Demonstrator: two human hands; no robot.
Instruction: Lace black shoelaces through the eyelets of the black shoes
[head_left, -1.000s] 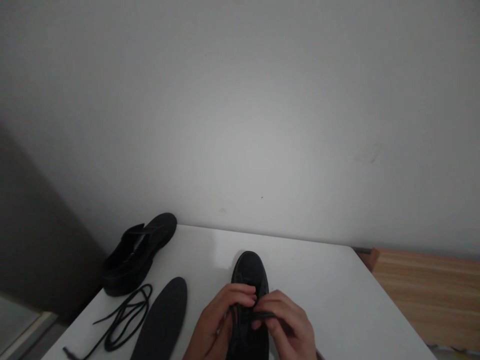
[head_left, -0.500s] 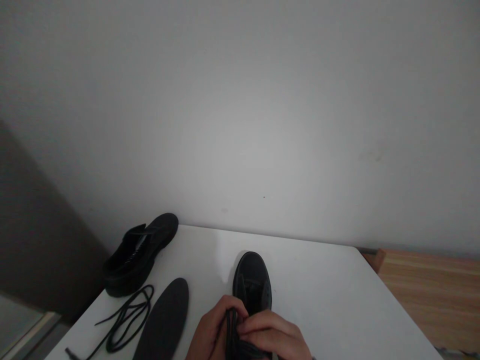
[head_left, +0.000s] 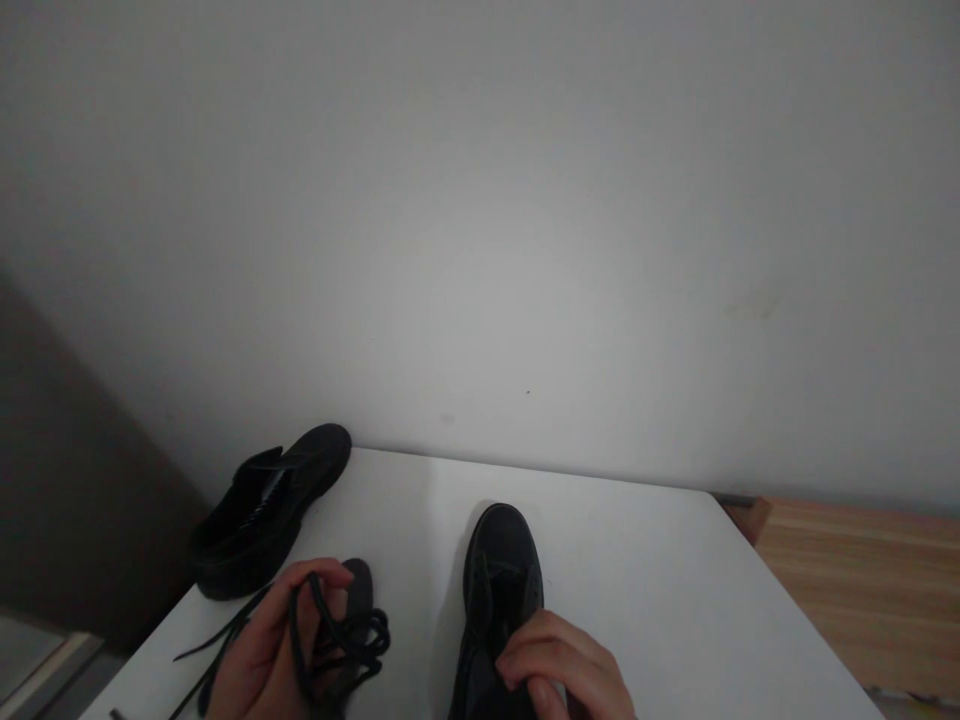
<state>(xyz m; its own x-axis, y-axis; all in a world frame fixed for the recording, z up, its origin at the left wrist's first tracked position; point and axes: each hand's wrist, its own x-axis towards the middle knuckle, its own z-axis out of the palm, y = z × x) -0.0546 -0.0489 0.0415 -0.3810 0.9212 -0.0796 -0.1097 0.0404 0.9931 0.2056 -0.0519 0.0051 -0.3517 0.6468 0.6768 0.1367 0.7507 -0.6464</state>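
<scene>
Wall (head_left: 480,230): plain, pale, filling most of your view behind the desk.

Desk (head_left: 645,590): white, its far edge against the wall; it carries everything listed below.

Wood surface (head_left: 855,590): light-grained, just beyond the desk's right corner.

Far shoe (head_left: 266,510): black, at the desk's far left corner, toe toward the wall, well apart from both your hands.

Near shoe (head_left: 499,590): black, in the middle of the desk, toe pointing away from you, its eyelets bare. Your right hand touches its near end; your left hand is off to its left, apart from it.

Insole (head_left: 361,578): dark, flat on the desk between the two shoes, mostly hidden behind your left hand.

Right hand (head_left: 566,675): at the lower edge of view, fingers curled over the near shoe's opening, holding it down. Part of the hand is cut off by the frame.

Left hand (head_left: 270,650): lower left, closed around a bunched lace, fingers wrapped over the top.

Held lace (head_left: 349,640): black, gathered in loops that hang from your left hand, over the insole.

Loose lace (head_left: 214,640): black, lying on the desk near the far shoe, partly under your left hand.
</scene>
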